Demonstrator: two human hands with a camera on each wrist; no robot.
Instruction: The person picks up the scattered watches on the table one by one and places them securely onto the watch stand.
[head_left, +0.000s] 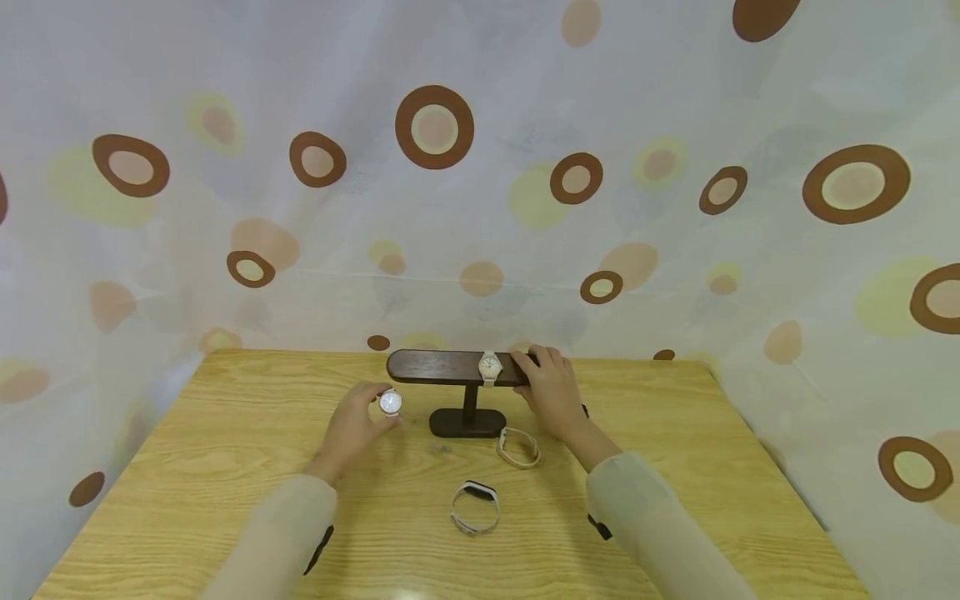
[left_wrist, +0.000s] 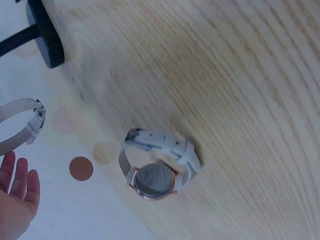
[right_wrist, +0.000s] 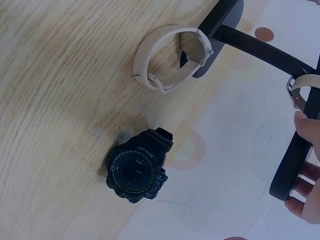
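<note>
My left hand pinches a pale-strapped wristwatch between thumb and fingers, its round white dial facing up. In the left wrist view its looped strap is raised above the fingers. My right hand grips the right end of a dark wooden watch stand, thumb in front and fingers curled round the bar. A cream wristwatch is strapped round that bar, just left of the right thumb. Beneath the left hand, another pale-strapped watch with a rose-gold case rests on the table.
Beside the stand's base lies a cream-strapped watch. Closer to the front is a pale smart band with a dark screen. A black sports watch sits near the right wrist, mostly hidden in the head view. Patterned cloth hangs behind the wooden table.
</note>
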